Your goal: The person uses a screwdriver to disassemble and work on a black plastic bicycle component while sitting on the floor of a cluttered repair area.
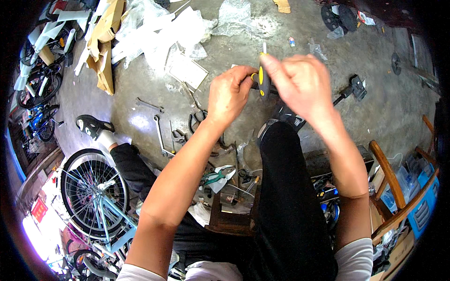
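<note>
My right hand [304, 84] is closed, its thumb against a tool with a yellow-and-grey handle [263, 79]. A pale tip stands out at the tool's upper end; the exact kind is unclear. Beside it my left hand [228, 96] is closed in a pinch, fingertips near a small yellow end [254, 77]. What this hand grips is mostly hidden. A dark bar runs behind the hands, and a black rod with a blocky end [358, 88] shows to the right. Below the right hand is my dark shoe [286, 117].
Wrenches [159, 133], green-handled pliers [215, 177] and other tools lie on the concrete floor. Bubble wrap [159, 33] and cardboard [101, 51] are at the far left. A bicycle wheel [93, 192] stands at left, a wooden chair frame [386, 173] at right.
</note>
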